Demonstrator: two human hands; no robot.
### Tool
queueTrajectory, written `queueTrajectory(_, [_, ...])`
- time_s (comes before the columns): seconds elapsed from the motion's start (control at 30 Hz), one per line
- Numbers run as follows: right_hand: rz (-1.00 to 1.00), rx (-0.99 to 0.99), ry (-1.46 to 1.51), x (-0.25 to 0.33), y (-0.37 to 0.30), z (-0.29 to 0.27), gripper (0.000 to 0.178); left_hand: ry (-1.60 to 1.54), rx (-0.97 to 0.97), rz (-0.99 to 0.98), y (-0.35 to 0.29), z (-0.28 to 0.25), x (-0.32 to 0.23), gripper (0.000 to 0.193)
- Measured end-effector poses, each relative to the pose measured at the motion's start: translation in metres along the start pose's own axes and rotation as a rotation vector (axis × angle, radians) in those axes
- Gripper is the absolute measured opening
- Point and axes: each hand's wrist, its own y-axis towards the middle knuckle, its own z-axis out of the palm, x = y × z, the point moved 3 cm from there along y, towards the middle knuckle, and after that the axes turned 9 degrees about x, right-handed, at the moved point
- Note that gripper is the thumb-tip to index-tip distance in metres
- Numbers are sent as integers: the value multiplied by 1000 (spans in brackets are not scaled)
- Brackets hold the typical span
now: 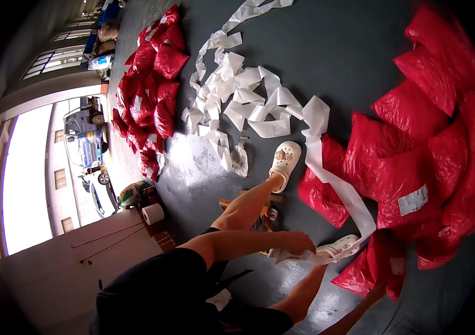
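Observation:
My left hand (299,243) is closed on a long strip of white label paper (346,195), just above my white clog (340,247). From the hand, the strip curves past the clog and up toward a loose tangle of the same paper (232,84) on the floor. At the lower right, my right hand (378,291) grips the lower edge of a red plastic bag (381,259), which carries a pale label. Its fingers are partly hidden against the bag. A small stool (271,215) stands between my legs, partly covered by them.
Full red bags (416,162) are heaped on the right, some labelled. Another pile of red bags (151,89) lies at the upper left. Beyond the wide doorway are parked vehicles (86,142). A white paper roll (152,214) lies by the wall on the left.

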Motion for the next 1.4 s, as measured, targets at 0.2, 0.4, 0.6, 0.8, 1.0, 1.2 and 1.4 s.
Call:
queueTrajectory(0.2, [-569,546,78,405,-224,50,47,176,-28,79,-1,11,28,36])
queueTrajectory(0.4, [-1584,1064,612,554,-406,85,20,186,-112,226,26,-3,34,32])
queueTrajectory(0.6, [-313,525,856,381,-126,129,25,-36,-110,147,3,5,49,42])
queueTrajectory(0.8, [52,67,-40,136,93,167,105,61,1,143,-17,-5,27,45])
queueTrajectory(1.0, [-166,120,-34,70,117,124,39,177,-60,137,-9,-10,24,27])
queueTrajectory(1.2, [-442,322,110,225,22,56,31,103,-258,225,-17,0,52,30])
queueTrajectory(1.4, [-1499,-217,-310,525,-80,40,12,-190,-428,235,-80,12,39,34])
